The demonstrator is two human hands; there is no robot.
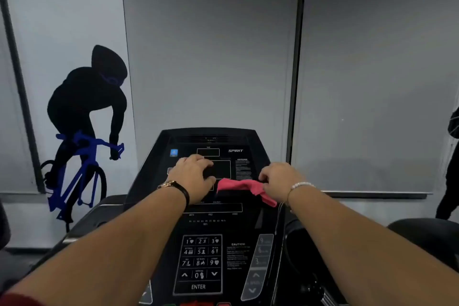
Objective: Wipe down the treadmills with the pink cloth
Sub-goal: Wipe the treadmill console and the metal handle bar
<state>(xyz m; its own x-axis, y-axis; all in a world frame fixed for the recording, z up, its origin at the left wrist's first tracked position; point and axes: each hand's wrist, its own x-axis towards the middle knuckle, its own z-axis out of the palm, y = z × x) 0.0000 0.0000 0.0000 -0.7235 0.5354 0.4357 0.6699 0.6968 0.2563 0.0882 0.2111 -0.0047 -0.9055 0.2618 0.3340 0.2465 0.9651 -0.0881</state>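
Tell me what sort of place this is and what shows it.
Probably a gym or fitness room. A treadmill console with a number keypad fills the foreground, and a cyclist silhouette decal is on the wall to its left. The right hand grips a pink cloth.

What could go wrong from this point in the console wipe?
1. The right hand pinches the pink cloth by one end only, so it may bunch and skip parts of the console.
2. The bare left hand rests on the display area and could leave smudges there.
3. Wiping down over the keypad might press keys by accident.
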